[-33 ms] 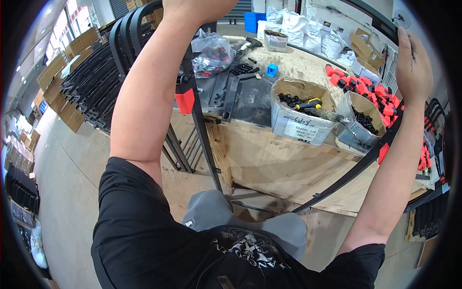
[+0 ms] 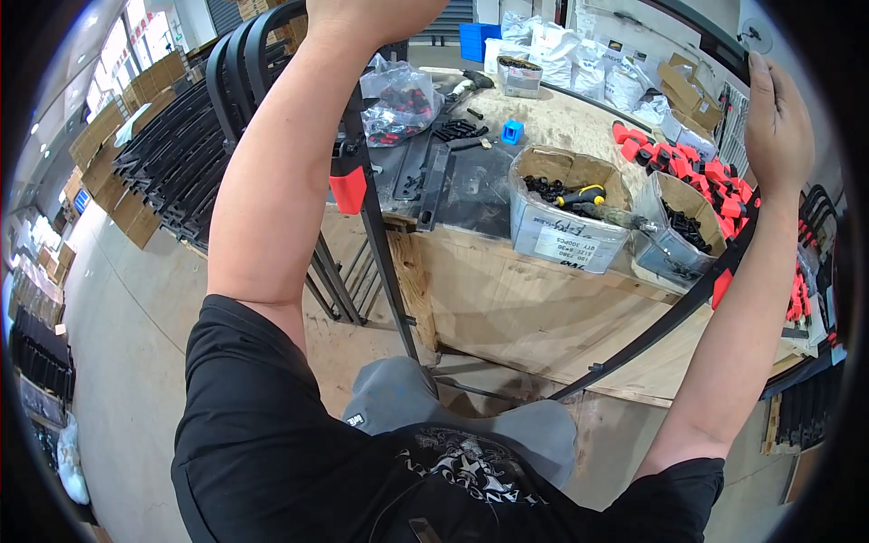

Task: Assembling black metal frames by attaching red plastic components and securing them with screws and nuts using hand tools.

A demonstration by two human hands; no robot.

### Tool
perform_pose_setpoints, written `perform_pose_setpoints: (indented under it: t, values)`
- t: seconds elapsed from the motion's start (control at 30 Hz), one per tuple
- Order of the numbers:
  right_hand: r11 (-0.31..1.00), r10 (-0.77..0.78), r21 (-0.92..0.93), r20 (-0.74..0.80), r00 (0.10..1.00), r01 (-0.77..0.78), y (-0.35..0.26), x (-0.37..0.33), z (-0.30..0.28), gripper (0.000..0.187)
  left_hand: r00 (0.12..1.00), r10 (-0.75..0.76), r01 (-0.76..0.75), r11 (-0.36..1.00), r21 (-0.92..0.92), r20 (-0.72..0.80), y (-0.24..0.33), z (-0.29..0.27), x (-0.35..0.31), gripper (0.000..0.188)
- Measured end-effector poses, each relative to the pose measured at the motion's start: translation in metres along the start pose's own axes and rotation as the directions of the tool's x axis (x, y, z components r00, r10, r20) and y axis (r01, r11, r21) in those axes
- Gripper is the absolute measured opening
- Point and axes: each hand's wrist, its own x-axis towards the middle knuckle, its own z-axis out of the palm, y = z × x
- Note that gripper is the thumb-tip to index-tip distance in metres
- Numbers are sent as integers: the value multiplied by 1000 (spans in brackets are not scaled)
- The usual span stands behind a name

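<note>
Partly out of view, the left hand (image 2: pixel 378 14) is cut off above; its grip cannot be told. Rightward, a black frame (image 2: pixel 382 254) stands upright, its upper right bend meeting the part-curled right hand (image 2: pixel 780 131), whose grasp is unclear.

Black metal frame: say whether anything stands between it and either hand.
Nothing visible stands between the right hand and the black metal frame; the fingertips appear against it. The left hand is cut off at the top, so I cannot tell there.
</note>
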Motion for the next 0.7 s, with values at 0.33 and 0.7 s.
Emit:
perform_pose_setpoints:
  t: [0.33, 0.7]
  values:
    - [1000, -13, -4, -20, 1000, 13, 0, 0, 2, 43, 1000, 0, 0, 1000, 20, -5, 0, -1, 1, 64]
    - [1000, -25, -14, -67, 997, 24, -1, -2, 3, 44, 999, -31, 31, 1000, -2, 20, 3, 0, 0, 62]
